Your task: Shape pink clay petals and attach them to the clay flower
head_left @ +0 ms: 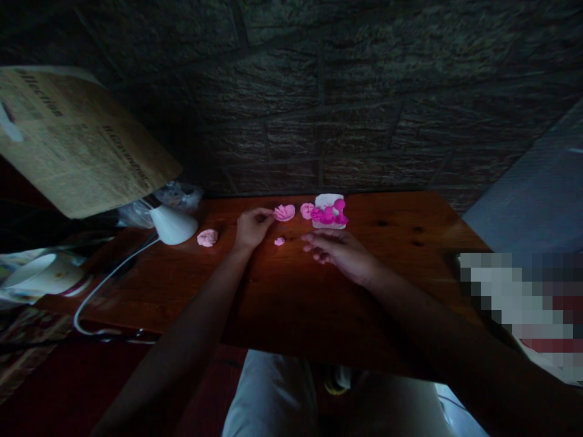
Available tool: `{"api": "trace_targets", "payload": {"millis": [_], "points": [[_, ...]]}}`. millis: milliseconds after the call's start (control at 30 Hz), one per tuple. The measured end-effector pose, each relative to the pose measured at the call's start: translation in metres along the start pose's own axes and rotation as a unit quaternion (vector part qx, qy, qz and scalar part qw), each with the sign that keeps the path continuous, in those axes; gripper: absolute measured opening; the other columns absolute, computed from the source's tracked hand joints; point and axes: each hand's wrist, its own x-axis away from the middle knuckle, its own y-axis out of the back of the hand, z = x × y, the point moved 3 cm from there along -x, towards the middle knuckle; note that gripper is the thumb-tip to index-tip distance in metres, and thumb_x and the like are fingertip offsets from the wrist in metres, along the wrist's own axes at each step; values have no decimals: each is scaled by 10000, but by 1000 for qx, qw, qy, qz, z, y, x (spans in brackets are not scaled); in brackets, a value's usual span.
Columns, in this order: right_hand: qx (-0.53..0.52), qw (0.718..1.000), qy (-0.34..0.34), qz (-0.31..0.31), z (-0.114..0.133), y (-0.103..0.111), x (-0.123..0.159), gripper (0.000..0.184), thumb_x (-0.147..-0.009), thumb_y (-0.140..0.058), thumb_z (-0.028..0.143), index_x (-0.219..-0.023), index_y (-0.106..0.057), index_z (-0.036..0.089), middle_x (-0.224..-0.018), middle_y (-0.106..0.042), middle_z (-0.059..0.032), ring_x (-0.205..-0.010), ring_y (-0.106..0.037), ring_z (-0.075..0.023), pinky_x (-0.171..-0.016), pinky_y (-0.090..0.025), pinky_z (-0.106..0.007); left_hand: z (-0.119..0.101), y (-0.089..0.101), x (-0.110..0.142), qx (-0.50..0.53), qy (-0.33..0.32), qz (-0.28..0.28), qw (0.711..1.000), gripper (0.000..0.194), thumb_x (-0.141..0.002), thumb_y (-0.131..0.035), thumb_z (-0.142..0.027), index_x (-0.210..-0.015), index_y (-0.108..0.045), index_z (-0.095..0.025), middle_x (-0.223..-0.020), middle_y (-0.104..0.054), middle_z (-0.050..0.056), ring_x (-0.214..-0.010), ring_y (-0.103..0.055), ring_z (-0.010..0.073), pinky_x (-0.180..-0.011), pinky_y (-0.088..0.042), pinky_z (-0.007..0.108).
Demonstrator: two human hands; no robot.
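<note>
My left hand [252,229] is closed in a pinch, its fingertips at the left edge of a shallow pink piece with petal-like folds [286,212]. To the right, my right hand [337,250] is over the table with its fingers loosely apart and nothing visible in them. A small pink lump [279,241] lies between the hands. Behind them sits a pink ruffled flower-like piece [307,210]. It is beside a white tray [322,199] bearing bright magenta shapes [328,215]. Another crumpled pink lump [207,238] lies left of my left hand.
The wooden table [282,303] meets a dark stone-patterned wall [282,91]. A lamp with a white base [175,226] and newsprint shade [86,136] stands at left, its white cable [104,273] running over the front edge. A white cup [45,274] is at far left.
</note>
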Motion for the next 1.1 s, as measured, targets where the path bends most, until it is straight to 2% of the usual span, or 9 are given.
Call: {"api": "trace_targets", "payload": {"millis": [333, 567, 633, 700, 767, 833, 933, 1033, 1100], "points": [[0, 1000, -3, -3, 0, 0, 0, 217, -746, -838, 384, -863, -777, 211, -819, -769, -39, -621, -610, -92, -557, -452, -208, 0, 2, 1, 19, 2, 6, 1000, 131, -778, -779, -290, -864, -783, -191, -926, -800, 62, -834, -730, 212, -845, -559, 324], [8, 1000, 4, 1, 0, 0, 0, 222, -750, -839, 392, -864, -775, 212, -822, -767, -40, -621, -610, -93, -543, -452, -209, -11, 16, 8, 11, 0, -29, 1000, 165, -822, -732, -352, -835, -774, -193, -902, -799, 67, -855, -731, 225, -825, -552, 317], [6, 1000, 3, -1, 1, 0, 0, 217, -759, -832, 385, -876, -778, 211, -825, -767, -40, -615, -606, -89, -543, -446, -208, -19, 19, 15, 20, -17, 16, 1000, 239, -834, -715, -426, -848, -768, -193, -894, -794, 69, -836, -725, 221, -789, -551, 310], [4, 1000, 0, -1, 2, 0, 1, 211, -762, -828, 380, -874, -777, 209, -821, -768, -40, -607, -605, -87, -545, -447, -206, -27, 18, 23, 25, -43, 110, 993, 283, -793, -751, -468, -905, -769, -209, -937, -792, 62, -821, -718, 208, -753, -550, 295], [8, 1000, -1, -2, 2, 0, 0, 202, -768, -821, 380, -863, -773, 208, -816, -766, -40, -606, -607, -89, -546, -453, -207, -30, 17, 30, -15, -46, 197, 979, 329, -718, -818, -462, -954, -774, -237, -928, -787, 49, -719, -687, 185, -651, -525, 274], [30, 1000, 7, -7, 1, 1, 0, 187, -788, -804, 378, -854, -765, 207, -823, -763, -43, -608, -611, -94, -546, -462, -214, -30, 15, 34, -25, -45, 256, 965, 228, -738, -795, -420, -879, -777, -241, -842, -774, 45, -694, -678, 181, -631, -514, 272], [94, 994, 45, -44, 1, 4, -1, 153, -807, -787, 339, -886, -753, 213, -835, -753, -36, -619, -624, -107, -547, -472, -231, -31, 12, 37, 26, -27, 279, 959, 157, -752, -776, -358, -831, -765, -223, -835, -775, 60, -740, -707, 192, -697, -548, 299], [137, 985, 82, -63, 1, 6, -2, 187, -803, -785, 294, -972, -749, 224, -857, -750, -32, -694, -669, -136, -565, -499, -242, -39, 4, 41, 125, -25, 269, 955, 279, -725, -808, -304, -981, -752, -207, -932, -787, 73, -850, -740, 206, -819, -587, 342], [138, 985, 88, -44, 0, 5, -2, 197, -799, -782, 300, -978, -754, 222, -885, -757, -39, -755, -695, -154, -585, -528, -248, -46, -2, 45, 175, -45, 258, 949, 331, -730, -818, -286, -1036, -736, -191, -949, -787, 75, -885, -748, 203, -875, -597, 356]]}}
